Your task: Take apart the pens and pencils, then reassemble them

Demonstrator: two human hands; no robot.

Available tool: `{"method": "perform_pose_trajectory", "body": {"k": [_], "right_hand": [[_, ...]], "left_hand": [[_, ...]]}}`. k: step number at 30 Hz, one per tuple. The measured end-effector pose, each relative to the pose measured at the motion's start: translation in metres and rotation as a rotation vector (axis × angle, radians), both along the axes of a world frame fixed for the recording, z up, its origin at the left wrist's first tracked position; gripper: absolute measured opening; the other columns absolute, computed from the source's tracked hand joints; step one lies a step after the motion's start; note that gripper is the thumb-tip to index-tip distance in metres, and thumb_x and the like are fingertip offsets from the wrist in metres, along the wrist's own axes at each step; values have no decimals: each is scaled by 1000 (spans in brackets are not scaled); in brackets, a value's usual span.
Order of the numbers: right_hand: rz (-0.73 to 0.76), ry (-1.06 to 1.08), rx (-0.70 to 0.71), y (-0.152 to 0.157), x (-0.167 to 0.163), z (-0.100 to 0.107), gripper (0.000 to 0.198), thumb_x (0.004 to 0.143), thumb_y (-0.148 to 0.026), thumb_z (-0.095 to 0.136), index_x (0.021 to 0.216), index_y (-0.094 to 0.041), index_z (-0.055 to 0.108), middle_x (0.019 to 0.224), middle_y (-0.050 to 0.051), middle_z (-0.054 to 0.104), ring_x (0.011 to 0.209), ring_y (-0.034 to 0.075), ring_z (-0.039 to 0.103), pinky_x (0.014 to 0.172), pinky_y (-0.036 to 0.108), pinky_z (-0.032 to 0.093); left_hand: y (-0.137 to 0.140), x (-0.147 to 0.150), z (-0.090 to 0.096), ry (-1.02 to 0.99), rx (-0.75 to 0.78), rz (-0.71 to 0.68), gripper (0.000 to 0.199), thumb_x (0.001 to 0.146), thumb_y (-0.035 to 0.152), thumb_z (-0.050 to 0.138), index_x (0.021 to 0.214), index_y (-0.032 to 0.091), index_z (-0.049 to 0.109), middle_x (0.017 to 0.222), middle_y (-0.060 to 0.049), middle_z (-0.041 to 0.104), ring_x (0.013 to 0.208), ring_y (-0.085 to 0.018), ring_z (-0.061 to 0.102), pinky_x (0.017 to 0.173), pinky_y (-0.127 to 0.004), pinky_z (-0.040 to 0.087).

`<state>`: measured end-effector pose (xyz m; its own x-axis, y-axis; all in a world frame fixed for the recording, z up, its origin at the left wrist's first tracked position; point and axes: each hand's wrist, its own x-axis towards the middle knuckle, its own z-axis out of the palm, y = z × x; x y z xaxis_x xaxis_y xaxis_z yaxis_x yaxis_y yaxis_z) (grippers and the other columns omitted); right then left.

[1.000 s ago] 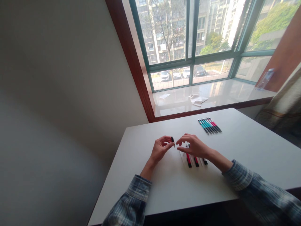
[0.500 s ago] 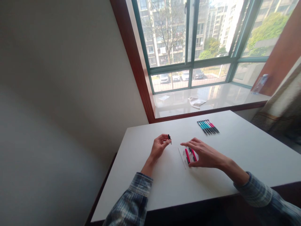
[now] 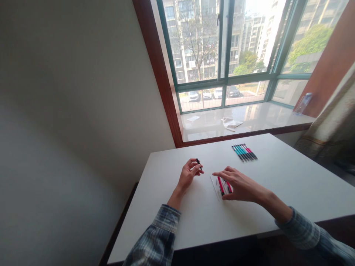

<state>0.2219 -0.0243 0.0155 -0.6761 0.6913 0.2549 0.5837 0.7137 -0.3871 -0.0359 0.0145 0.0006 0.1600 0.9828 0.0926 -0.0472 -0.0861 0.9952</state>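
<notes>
Between the thumb and fingers of my left hand (image 3: pixel 186 176) is a short black pen part (image 3: pixel 198 163), tilted over the white table (image 3: pixel 194 221). My right hand (image 3: pixel 242 184) hovers low with thumb and fingers spread apart, arched over loose pen pieces. Under it lie pink pen barrels (image 3: pixel 220 184) with black ends, partly covered by the hand. A thin white pen refill (image 3: pixel 214 187) rests just left of them. Tiny pieces near the barrels are too small to make out.
Farther back on the table, a neat row of teal and pink pens (image 3: pixel 244 152) lies side by side. Beyond the table edge, the window sill (image 3: pixel 205 127) holds a crumpled white cloth (image 3: pixel 231 123), a paper (image 3: pixel 193 118) and a clear bottle (image 3: pixel 303 103).
My left fingers have shifted around the black pen part, and more fingers now show below it. My right hand stays spread over the pieces. The view has tilted slightly.
</notes>
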Motion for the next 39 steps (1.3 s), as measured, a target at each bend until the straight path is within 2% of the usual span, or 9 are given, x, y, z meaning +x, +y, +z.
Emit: {"method": "perform_pose_trajectory", "body": {"k": [7,14,26,34,39], "right_hand": [[-5,172,136,9,-22,13,97,75,-22,86,156,-36,33,141,9,58,124,33,55,98,53,56],[29,218,222,20,-49,0,95,80,-17,80,157,-36,29,145,10,55,125,34,57,98,55,57],[10,179,244,21,-52,-8,96,80,-21,82,158,-36,27,147,11,53,125,35,56,100,56,55],[12,164,256,20,-51,-7,95,80,-22,83,157,-35,30,145,12,54,124,35,57,100,56,55],[17,138,281,18,-53,-7,91,81,-20,81,156,-36,32,146,11,53,122,34,58,100,56,55]], "left_hand": [[-2,0,0,-19,-24,9,38,80,41,81,106,18,66,100,-8,71,80,-19,72,82,-36,56],[-2,-2,-1,-59,-58,-70,35,81,42,81,103,16,75,102,-11,75,89,-21,70,87,-37,55],[-6,-2,6,-21,-49,-139,36,84,44,78,106,15,77,107,-13,76,101,-26,70,95,-40,51],[-8,-2,8,-18,-53,-165,36,82,45,79,103,16,77,107,-13,75,99,-25,70,93,-38,51],[-9,-2,10,-16,-40,-154,36,80,48,81,96,17,76,99,-10,75,94,-24,70,91,-38,51]]}}
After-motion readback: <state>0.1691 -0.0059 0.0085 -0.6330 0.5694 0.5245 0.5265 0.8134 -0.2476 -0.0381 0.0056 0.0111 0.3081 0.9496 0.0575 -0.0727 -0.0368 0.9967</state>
